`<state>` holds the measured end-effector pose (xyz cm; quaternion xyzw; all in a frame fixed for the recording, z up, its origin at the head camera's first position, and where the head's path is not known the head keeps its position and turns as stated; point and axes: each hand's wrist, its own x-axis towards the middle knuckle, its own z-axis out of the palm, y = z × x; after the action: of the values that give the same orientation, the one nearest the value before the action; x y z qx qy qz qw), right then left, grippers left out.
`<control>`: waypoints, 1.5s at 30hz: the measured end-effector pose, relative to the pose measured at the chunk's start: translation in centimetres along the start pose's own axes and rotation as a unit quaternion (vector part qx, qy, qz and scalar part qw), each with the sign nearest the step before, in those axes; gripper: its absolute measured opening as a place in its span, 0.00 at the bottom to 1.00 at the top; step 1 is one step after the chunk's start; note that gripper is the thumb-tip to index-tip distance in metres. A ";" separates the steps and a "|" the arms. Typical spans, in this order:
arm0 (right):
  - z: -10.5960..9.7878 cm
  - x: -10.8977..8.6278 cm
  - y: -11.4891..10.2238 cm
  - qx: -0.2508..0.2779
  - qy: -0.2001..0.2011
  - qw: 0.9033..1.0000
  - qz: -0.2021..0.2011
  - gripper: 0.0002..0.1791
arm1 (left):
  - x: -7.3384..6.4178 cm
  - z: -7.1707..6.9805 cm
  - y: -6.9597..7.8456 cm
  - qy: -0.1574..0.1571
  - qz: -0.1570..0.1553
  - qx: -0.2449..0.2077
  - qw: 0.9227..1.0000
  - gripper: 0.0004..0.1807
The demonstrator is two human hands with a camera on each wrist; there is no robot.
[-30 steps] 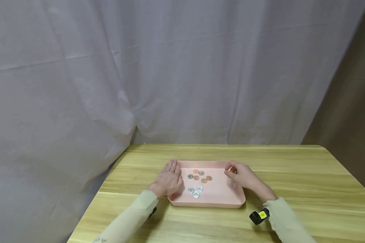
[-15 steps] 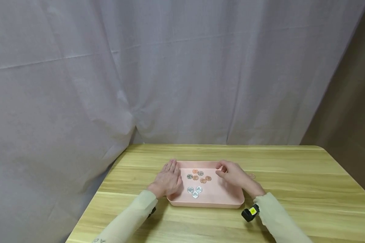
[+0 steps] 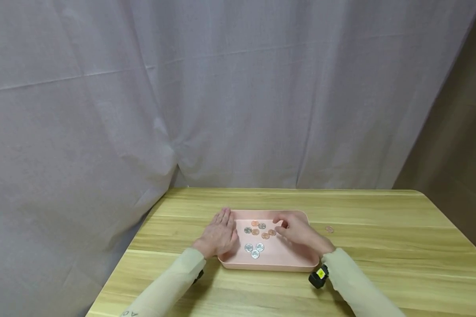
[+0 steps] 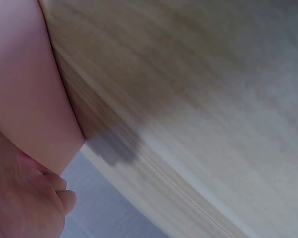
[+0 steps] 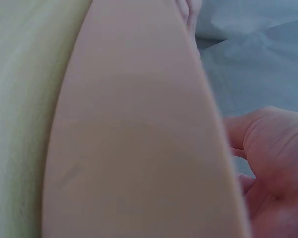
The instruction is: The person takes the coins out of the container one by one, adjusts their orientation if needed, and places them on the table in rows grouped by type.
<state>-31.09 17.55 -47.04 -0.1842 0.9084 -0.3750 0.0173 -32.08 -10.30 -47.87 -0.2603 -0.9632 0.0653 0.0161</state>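
Observation:
A pink tray (image 3: 285, 259) holds several silver coins (image 3: 255, 254) and several copper coins (image 3: 265, 236). Along its left edge lies my left hand (image 3: 218, 233), fingers straight and together; in the left wrist view that hand (image 4: 27, 203) shows beside the tray's outer wall (image 4: 30, 84). My right hand (image 3: 297, 231) reaches in over the right side of the tray. Its thumb and forefinger are bent and apart, close to the right-hand copper coins, and hold nothing visible. In the right wrist view the tray wall (image 5: 139, 124) hides much of this hand (image 5: 278, 168).
A single copper coin (image 3: 329, 229) lies on the wooden table (image 3: 400, 246), to the right of the tray. A grey curtain (image 3: 238, 97) hangs behind the table's far edge.
My right hand has moved left across the tray, from its right edge towards the copper coins. The coin on the table has come into view behind it. My left hand stays put.

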 end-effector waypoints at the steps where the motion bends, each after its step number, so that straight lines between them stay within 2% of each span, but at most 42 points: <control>1: 0.1 0.1 0.1 -0.001 -0.002 1.000 0.002 0.15 | 0.0 0.0 0.0 0.001 0.000 -0.002 1.000 0.35; 3: 0.4 0.2 0.3 -0.001 -0.009 1.000 0.003 0.15 | 0.0 0.0 0.0 0.002 -0.001 -0.005 1.000 0.35; 7: 0.9 0.3 0.6 -0.033 -0.012 0.999 -0.005 0.14 | 0.0 0.0 -0.1 0.002 -0.001 -0.001 1.000 0.35; 13: 1.6 0.1 0.4 -0.057 -0.010 0.997 0.040 0.12 | 0.0 0.0 0.0 0.003 0.000 0.007 1.000 0.35; 22: 2.2 0.6 0.9 -0.074 0.005 0.995 0.060 0.09 | 0.0 0.0 0.0 0.007 0.002 0.004 1.000 0.35; 29: 2.4 0.7 1.0 -0.078 0.016 0.996 0.046 0.04 | 0.0 -0.1 0.0 0.005 0.002 0.011 1.000 0.35; 35: 2.5 0.8 1.1 -0.074 0.019 0.997 0.032 0.07 | 0.1 0.2 0.0 0.006 0.000 0.009 1.000 0.35; 45: 2.6 0.6 0.8 -0.067 0.023 0.996 0.045 0.10 | 0.1 0.0 0.0 0.000 -0.001 0.007 1.000 0.35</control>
<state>-31.42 16.11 -49.38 -0.1349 0.9390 -0.3163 0.0006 -32.14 -10.25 -47.88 -0.2594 -0.9629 0.0717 0.0181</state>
